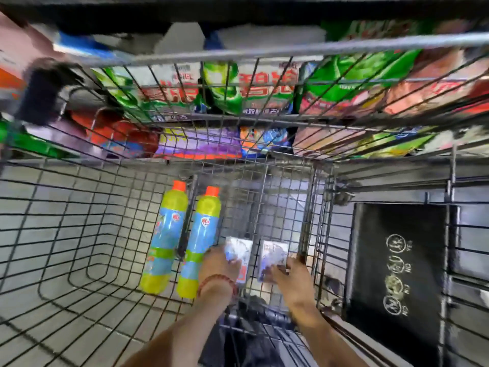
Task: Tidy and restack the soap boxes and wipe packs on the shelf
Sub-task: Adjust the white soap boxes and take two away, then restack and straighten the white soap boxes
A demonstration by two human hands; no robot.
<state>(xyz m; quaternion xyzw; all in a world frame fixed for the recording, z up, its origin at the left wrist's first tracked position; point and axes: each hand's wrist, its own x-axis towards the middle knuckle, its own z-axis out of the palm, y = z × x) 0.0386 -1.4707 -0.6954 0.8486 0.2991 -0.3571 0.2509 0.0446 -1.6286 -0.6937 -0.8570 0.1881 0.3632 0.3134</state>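
Wire cart [79, 234] before you, contents:
- left bottle [164, 239] and right bottle [199, 242], lying side by side;
- just right of them, left box [238, 247], held by your left hand [217, 266];
- beside it, right box [272, 256], held by your right hand [293, 274].

Beyond the cart: detergent bags [238, 88] on the shelf.
Right of the cart: carton [397, 260].

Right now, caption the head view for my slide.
Left hand grips the left white box and right hand the right white box in a wire cart beside two orange-capped bottles.
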